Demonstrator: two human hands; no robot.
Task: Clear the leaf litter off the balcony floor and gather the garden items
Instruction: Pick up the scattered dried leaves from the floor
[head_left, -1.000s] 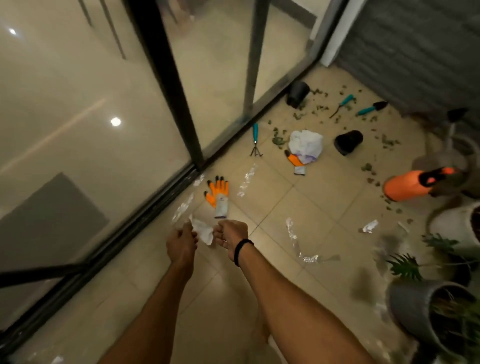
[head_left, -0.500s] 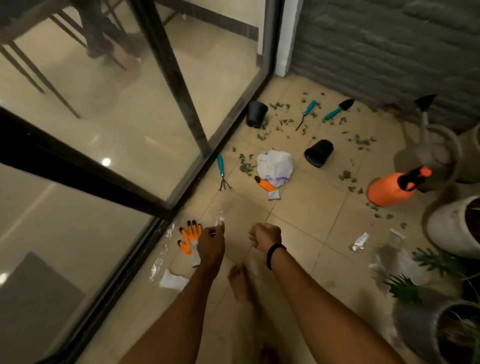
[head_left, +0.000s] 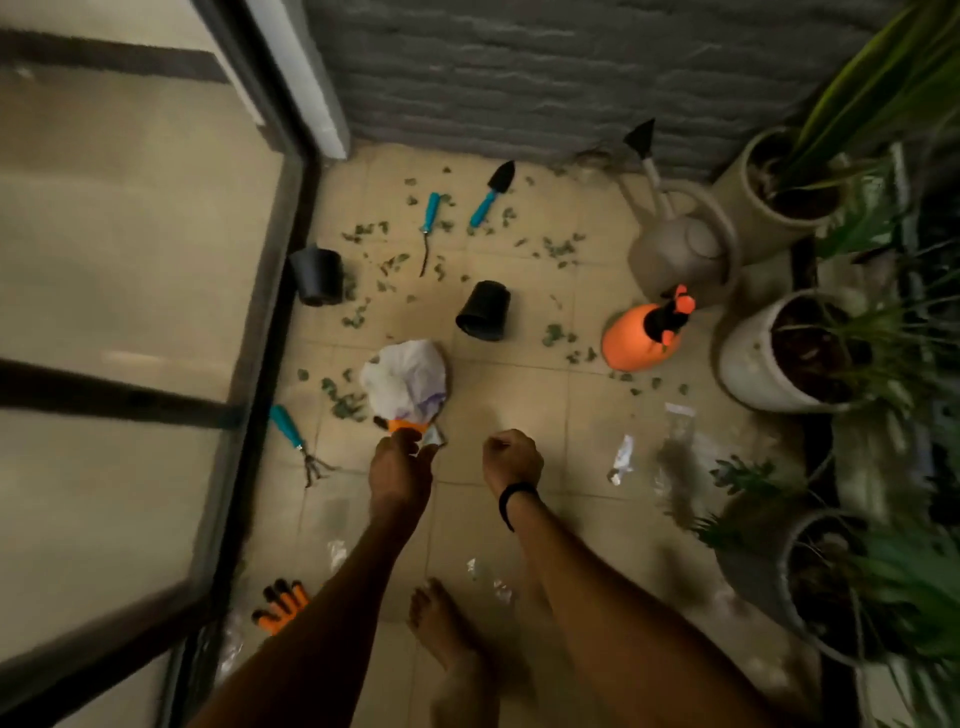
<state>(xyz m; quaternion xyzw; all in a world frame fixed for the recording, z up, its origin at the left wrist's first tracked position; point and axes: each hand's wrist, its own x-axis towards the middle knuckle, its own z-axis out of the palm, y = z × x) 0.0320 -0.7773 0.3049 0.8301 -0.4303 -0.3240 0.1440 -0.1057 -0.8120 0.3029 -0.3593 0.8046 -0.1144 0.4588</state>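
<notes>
Green leaf litter (head_left: 559, 247) is strewn over the beige floor tiles. A crumpled white plastic bag (head_left: 408, 383) lies mid-floor with an orange glove (head_left: 407, 426) poking out beneath it. My left hand (head_left: 400, 470) hovers over that glove's cuff, fingers pointing away and hidden. My right hand (head_left: 511, 460) is a closed fist with nothing visible in it. A second orange glove (head_left: 283, 605) lies by the door track. Blue-handled tools lie about: a hand rake (head_left: 296, 439), a weeder (head_left: 428, 221) and a trowel (head_left: 491, 200). Two black pots (head_left: 317, 275) (head_left: 484, 310) lie tipped over.
An orange sprayer (head_left: 641, 338) and a beige watering can (head_left: 675, 244) stand at the right. Potted plants (head_left: 779, 353) line the right edge. A glass door frame (head_left: 254, 332) bounds the left, a grey brick wall (head_left: 519, 78) the far end. Plastic wrappers (head_left: 621, 460) lie about.
I have stepped forward toward the white bag; the first orange glove now lies behind at lower left. The white scrap both hands held is gone from them.
</notes>
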